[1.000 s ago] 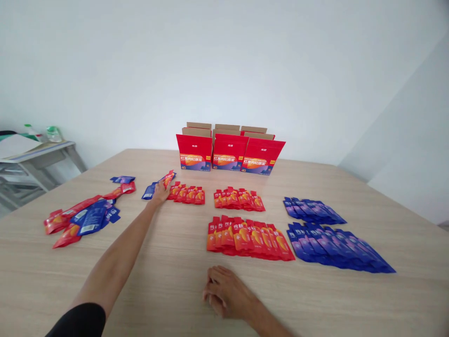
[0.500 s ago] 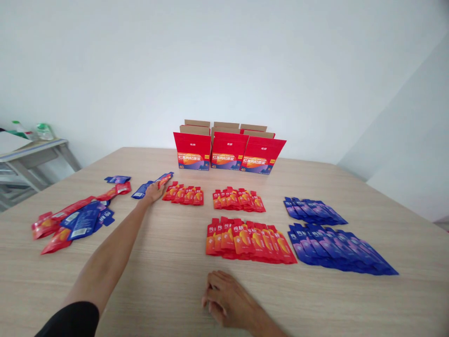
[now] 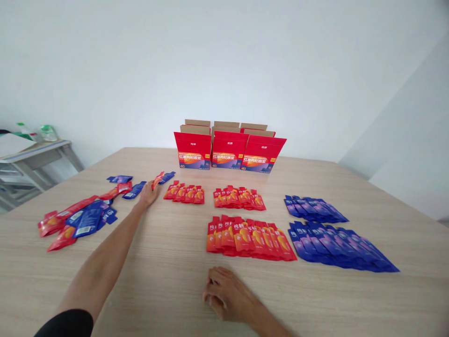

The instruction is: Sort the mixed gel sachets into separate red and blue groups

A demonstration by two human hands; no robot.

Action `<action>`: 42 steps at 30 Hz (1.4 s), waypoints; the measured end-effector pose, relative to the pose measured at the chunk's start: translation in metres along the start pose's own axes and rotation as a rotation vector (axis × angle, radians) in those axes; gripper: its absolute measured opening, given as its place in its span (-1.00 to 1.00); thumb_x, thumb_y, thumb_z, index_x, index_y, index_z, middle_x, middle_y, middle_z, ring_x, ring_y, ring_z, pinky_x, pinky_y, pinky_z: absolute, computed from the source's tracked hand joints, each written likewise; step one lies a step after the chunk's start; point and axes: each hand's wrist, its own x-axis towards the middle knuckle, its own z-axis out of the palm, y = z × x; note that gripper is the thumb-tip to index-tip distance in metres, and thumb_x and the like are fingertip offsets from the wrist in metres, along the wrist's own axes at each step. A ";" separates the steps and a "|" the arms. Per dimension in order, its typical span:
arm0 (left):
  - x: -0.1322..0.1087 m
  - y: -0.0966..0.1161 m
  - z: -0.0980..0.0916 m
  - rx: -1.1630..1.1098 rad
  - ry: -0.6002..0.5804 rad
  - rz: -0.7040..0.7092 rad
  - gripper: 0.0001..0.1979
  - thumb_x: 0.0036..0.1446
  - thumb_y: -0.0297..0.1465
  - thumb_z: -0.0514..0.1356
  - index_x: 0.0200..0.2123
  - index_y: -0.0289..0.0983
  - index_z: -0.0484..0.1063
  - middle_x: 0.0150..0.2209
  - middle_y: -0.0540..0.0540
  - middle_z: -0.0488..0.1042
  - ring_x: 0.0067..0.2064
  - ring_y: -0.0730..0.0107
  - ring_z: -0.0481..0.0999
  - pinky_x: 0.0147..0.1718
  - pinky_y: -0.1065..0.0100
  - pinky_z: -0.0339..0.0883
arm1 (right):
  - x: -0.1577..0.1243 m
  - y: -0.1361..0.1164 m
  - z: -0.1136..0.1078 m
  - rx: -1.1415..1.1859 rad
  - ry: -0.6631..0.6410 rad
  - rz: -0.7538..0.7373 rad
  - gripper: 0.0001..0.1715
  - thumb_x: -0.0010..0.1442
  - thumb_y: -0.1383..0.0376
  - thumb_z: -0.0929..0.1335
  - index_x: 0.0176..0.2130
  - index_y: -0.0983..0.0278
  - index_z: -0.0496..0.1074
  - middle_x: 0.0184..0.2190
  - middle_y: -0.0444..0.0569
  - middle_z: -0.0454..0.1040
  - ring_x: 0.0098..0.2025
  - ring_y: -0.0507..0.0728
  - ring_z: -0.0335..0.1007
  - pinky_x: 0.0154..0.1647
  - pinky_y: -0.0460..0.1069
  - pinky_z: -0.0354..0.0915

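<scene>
At the far left-centre of the table, my left hand (image 3: 149, 194) is closed around one end of a red pouch (image 3: 157, 179), which is tilted upward. A blue pouch (image 3: 166, 178) lies just beyond it, and another blue pouch (image 3: 134, 190) lies to its left. Right of this hand is a short overlapping row of red pouches (image 3: 184, 193). Resting on the near table, my right hand (image 3: 226, 295) is curled, with nothing visible in it. Ahead of it lies a longer fanned row of red pouches (image 3: 249, 238).
Three open red cartons (image 3: 228, 157) stand at the back. Another red row (image 3: 239, 198) lies mid-table, with two blue rows (image 3: 314, 209) (image 3: 340, 246) to the right. A mixed pile of red and blue pouches (image 3: 87, 217) lies left. A side table (image 3: 38, 147) stands beyond.
My left hand has drawn the red pouch up off the blue ones and tilted it. The nearer blue pouch has shifted left, apart from the hand. My right hand has stayed nearly still.
</scene>
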 end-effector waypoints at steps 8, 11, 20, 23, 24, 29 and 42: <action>-0.045 0.004 0.017 0.073 -0.040 0.076 -0.36 0.39 -0.15 0.00 0.38 -0.41 0.30 0.22 -0.51 0.45 0.29 -0.21 0.40 0.24 -0.02 0.25 | -0.001 -0.001 -0.003 -0.002 0.029 -0.016 -0.68 0.07 0.55 0.42 -0.23 0.19 0.58 -0.26 -0.08 0.44 -0.20 0.08 0.37 -0.14 -0.06 0.27; -0.044 0.009 0.015 0.097 -0.063 0.050 -0.37 0.40 -0.12 0.03 0.33 -0.44 0.36 0.22 -0.53 0.44 0.30 -0.23 0.39 0.24 -0.05 0.25 | 0.000 0.000 -0.003 0.001 0.034 -0.019 -0.70 0.08 0.54 0.42 -0.24 0.20 0.58 -0.26 -0.07 0.44 -0.20 0.09 0.37 -0.14 -0.06 0.26; -0.021 0.028 0.014 0.113 -0.074 -0.033 -0.55 0.37 -0.17 0.26 0.20 -0.28 0.44 0.19 -0.25 0.48 0.15 0.07 0.54 0.11 -0.06 0.48 | 0.000 0.003 -0.001 -0.007 0.035 -0.022 -0.73 0.11 0.50 0.40 -0.23 0.18 0.58 -0.27 -0.07 0.43 -0.18 0.10 0.40 -0.11 -0.04 0.28; -0.018 0.029 0.015 0.117 -0.063 -0.057 -0.52 0.38 -0.13 0.25 0.22 -0.27 0.43 0.23 -0.25 0.45 0.20 0.03 0.49 0.17 -0.11 0.42 | 0.000 0.003 -0.001 -0.017 0.036 -0.020 -0.74 0.11 0.49 0.40 -0.24 0.19 0.57 -0.27 -0.08 0.43 -0.19 0.10 0.40 -0.12 -0.04 0.28; -0.018 0.028 0.015 0.118 -0.061 -0.059 -0.50 0.38 -0.10 0.22 0.23 -0.29 0.43 0.25 -0.30 0.43 0.24 -0.03 0.46 0.20 -0.13 0.38 | 0.000 0.003 -0.001 -0.017 0.040 -0.020 -0.74 0.10 0.49 0.40 -0.24 0.19 0.57 -0.27 -0.07 0.43 -0.19 0.10 0.40 -0.12 -0.04 0.28; -0.021 0.024 0.017 0.114 -0.068 -0.008 -0.35 0.37 -0.04 0.04 0.25 -0.45 0.43 0.31 -0.63 0.32 0.39 -0.43 0.22 0.24 -0.18 0.21 | 0.000 0.002 -0.002 0.004 0.045 -0.016 -0.72 0.09 0.51 0.41 -0.24 0.19 0.57 -0.26 -0.07 0.44 -0.18 0.09 0.39 -0.11 -0.04 0.27; -0.035 0.035 0.037 0.112 -0.129 0.264 -0.39 0.45 -0.22 -0.10 0.47 -0.23 0.25 0.51 -0.29 0.16 0.53 -0.05 0.06 0.42 -0.06 0.03 | 0.001 0.003 0.000 -0.001 0.041 -0.017 -0.71 0.08 0.53 0.41 -0.23 0.19 0.58 -0.26 -0.08 0.44 -0.19 0.08 0.39 -0.12 -0.05 0.27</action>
